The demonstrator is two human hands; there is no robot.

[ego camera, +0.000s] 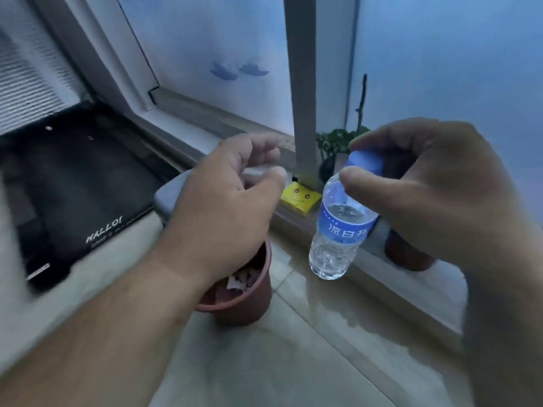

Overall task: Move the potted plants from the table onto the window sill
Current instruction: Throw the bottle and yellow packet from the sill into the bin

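A brown plastic pot (249,301) with soil and pale scraps stands on the glossy stone window sill (323,348), right under my left wrist. A second brown pot (408,257) sits farther right against the window frame, mostly hidden behind my right hand. A leafy green plant (335,142) with a thin bare stem shows by the window post. My right hand (426,198) grips a clear water bottle (338,230) with a blue label by its blue cap, tilted above the sill. My left hand (232,195) hovers over the first pot with fingers curled; a pale blur lies between thumb and fingers.
A yellow box (299,196) with a drawn face lies at the foot of the grey window post (302,83). A grey rounded object (167,195) sits behind my left hand. A black case (73,183) with white lettering fills the left side.
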